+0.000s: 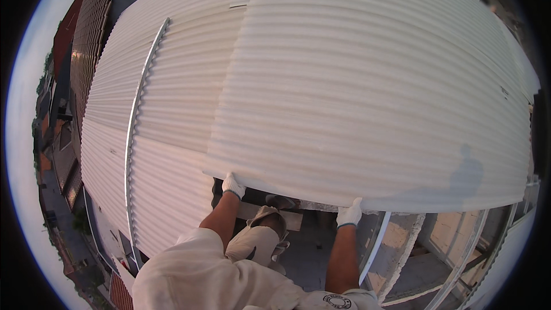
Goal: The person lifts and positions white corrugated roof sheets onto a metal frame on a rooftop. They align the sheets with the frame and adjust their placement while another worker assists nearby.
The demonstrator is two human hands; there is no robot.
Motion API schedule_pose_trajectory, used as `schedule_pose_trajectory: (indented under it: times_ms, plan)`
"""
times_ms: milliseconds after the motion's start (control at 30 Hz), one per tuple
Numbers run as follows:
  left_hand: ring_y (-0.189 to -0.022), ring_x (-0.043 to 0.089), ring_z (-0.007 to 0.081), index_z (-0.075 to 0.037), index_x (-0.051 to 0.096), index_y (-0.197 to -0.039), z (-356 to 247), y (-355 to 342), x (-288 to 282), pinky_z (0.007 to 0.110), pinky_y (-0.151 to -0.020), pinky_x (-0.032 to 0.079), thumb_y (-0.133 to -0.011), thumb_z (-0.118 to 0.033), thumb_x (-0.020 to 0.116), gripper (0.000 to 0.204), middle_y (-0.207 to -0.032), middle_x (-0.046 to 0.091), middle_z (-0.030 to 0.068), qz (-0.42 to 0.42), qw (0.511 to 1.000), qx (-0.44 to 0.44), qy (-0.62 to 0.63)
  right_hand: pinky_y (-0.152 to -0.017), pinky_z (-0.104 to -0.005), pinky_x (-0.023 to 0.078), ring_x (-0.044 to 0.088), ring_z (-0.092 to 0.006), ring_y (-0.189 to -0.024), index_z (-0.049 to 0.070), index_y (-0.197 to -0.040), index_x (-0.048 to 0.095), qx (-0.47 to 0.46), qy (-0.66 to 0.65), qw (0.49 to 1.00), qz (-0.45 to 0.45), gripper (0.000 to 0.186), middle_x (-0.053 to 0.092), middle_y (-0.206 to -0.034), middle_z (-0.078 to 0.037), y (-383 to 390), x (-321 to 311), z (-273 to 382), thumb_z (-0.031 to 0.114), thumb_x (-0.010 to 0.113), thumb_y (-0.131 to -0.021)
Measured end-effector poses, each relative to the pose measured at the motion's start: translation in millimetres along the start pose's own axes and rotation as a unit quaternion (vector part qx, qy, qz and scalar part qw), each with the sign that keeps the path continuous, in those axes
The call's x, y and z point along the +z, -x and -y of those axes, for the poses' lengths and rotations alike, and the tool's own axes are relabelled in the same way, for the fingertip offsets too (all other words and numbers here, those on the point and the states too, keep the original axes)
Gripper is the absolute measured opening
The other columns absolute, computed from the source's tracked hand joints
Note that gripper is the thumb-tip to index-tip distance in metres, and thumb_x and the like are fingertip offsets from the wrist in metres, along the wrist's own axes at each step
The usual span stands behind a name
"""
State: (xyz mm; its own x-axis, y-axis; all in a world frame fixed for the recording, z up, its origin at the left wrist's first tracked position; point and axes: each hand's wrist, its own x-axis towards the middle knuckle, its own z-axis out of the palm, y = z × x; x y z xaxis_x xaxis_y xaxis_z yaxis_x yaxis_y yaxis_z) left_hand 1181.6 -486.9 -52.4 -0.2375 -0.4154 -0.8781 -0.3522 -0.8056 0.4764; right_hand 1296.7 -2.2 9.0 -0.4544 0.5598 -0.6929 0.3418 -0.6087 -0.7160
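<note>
A large pale corrugated roofing sheet [344, 109] spreads out in front of me, its near edge running across between my hands. My left hand [232, 185], in a white work glove, is closed on that edge near the sheet's left corner, the thumb lying on top. Further right along the same edge, my right hand [349, 213] grips it too, also gloved with its thumb up; the fingers under the sheet are hidden. To the left, the sheet's side edge lies over another corrugated sheet [189, 74].
A long thin metal strip [138, 103] lies across the left sheets. Below the near edge, an opening shows metal beams [376, 247] and a rough concrete edge [404, 252]. Beige fabric [255, 244] is between my arms. Tiled roofs [92, 34] stand at the far left.
</note>
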Motion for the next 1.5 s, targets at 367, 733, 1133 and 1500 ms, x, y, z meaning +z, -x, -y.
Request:
schedule_pose_trajectory:
  times_ms: [367, 733, 1133, 1500]
  plan:
    - [-0.147, 0.06, 0.0483, 0.0, 0.041, -0.17, 28.2, 61.4, -20.7, 0.067, -0.119, 0.056, -0.121, -0.059, 0.045, 0.076, -0.171, 0.053, 0.0211, 0.098, 0.959, -0.173, -0.203, -0.118, -0.0538, 0.061, 0.059, -0.0431, -0.152, -0.003, -0.168, 0.042, -0.001, -0.005, 0.989, 0.145, 0.072, 0.058, -0.163, -0.027, -3.7, 4.0, -80.7, 0.047, 0.061, -0.12]
    - [-0.16, 0.048, 0.0532, -0.003, 0.037, -0.17, 125.7, 69.2, 18.0, 0.082, -0.125, 0.042, -0.122, -0.051, 0.05, 0.069, -0.174, 0.047, 0.0264, 0.19, 0.971, -0.125, 0.069, -0.12, -0.0631, 0.058, 0.061, -0.0453, -0.15, 0.008, -0.17, 0.041, 0.018, -0.156, 0.987, 0.025, 0.071, 0.062, -0.161, -0.025, -23.1, -65.9, 31.9, 0.051, 0.063, -0.118]
    - [-0.152, 0.054, 0.0557, -0.002, 0.04, -0.167, 131.1, 64.2, 26.6, 0.085, -0.113, 0.051, -0.123, -0.044, 0.047, 0.061, -0.166, 0.051, 0.027, 0.113, 0.991, -0.067, 0.002, -0.101, -0.0547, 0.068, 0.073, -0.041, -0.134, 0.011, -0.164, 0.046, 0.007, -0.012, 0.998, -0.058, 0.058, 0.067, -0.151, -0.021, -15.7, -58.7, 47.2, 0.047, 0.058, -0.12]
    - [-0.153, 0.054, 0.0483, -0.004, 0.044, -0.167, 144.0, 38.2, 20.9, 0.077, -0.123, 0.047, -0.121, -0.041, 0.05, 0.058, -0.166, 0.053, 0.0204, 0.124, 0.989, -0.076, -0.009, -0.122, -0.0653, 0.052, 0.053, -0.0434, -0.157, 0.009, -0.173, 0.044, 0.038, -0.134, 0.987, -0.078, 0.08, 0.053, -0.171, -0.02, -60.5, -81.6, 58.9, 0.06, 0.066, -0.114]
